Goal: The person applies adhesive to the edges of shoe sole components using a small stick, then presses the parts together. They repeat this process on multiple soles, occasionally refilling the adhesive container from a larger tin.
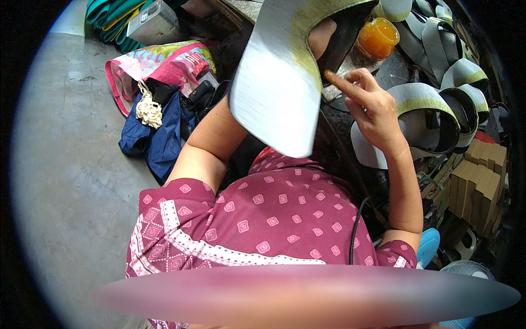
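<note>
A broad, curved silver-grey band [274, 88] with a yellowish stain along its inner edge is held up in front of me. My left forearm passes behind it. A patch of my left hand [323, 39] shows through the band's curve, holding it; most of the fingers are hidden. My right hand [368, 107] holds nothing. Its index finger stretches to the band's inner edge, its tip coated orange-brown, while the other fingers are bent. Just beyond that hand stands an open jar of orange paste [378, 38].
More curved grey bands with yellowish edges [430, 112] lie in loops at the right. Below them are stacked tan blocks [476, 181]. At the left, a pink patterned bag [164, 63] and dark blue cloth [164, 131] lie on the grey floor [71, 164], near a clear plastic box [153, 24].
</note>
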A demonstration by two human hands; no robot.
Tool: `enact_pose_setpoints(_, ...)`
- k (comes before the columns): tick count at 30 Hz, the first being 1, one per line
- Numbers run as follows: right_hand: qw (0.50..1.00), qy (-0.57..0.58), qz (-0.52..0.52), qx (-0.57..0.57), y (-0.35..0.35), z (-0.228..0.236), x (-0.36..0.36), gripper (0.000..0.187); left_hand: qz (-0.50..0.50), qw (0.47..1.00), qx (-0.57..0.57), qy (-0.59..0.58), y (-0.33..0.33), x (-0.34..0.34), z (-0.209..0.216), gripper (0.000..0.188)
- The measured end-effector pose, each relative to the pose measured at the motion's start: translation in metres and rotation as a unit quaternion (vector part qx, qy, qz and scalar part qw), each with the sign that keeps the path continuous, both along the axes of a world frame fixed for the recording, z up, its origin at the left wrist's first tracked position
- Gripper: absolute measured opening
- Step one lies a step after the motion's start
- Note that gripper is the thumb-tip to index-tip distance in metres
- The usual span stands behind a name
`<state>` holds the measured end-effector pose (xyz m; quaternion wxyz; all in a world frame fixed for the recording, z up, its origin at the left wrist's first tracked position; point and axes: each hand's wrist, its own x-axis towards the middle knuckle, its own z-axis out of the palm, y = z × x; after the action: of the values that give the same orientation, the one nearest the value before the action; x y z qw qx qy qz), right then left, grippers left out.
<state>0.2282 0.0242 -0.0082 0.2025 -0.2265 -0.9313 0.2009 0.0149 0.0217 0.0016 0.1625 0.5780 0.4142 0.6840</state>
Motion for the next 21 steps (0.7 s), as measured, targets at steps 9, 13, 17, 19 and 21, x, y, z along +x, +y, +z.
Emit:
enact_pose_setpoints(9,0.927,0.333,-0.126,-0.121,0.022,0.072,0.023,0.055,-0.013,0.945,0.105,0.309,-0.011,-0.027,0.039,0.032)
enact_pose_setpoints(13,0.963,0.237,-0.098,0.084,0.004,0.082,0.002,0.076,-0.061,0.91,0.059,0.406,-0.018,-0.025,0.041,0.026)
enact_pose_setpoints(17,0.975,0.131,-0.148,0.106,0.003,0.067,-0.018,0.076,-0.086,0.922,0.056,0.373,-0.012,-0.022,0.03,0.023)
enact_pose_setpoints(19,0.963,0.15,-0.167,0.147,0.013,0.062,-0.018,0.074,-0.027,0.951,0.136,0.275,-0.006,-0.02,0.02,0.023)
enact_pose_setpoints(21,0.955,0.164,-0.196,0.15,0.022,0.059,-0.01,0.07,-0.008,0.97,0.105,0.217,-0.013,-0.02,0.005,0.029)
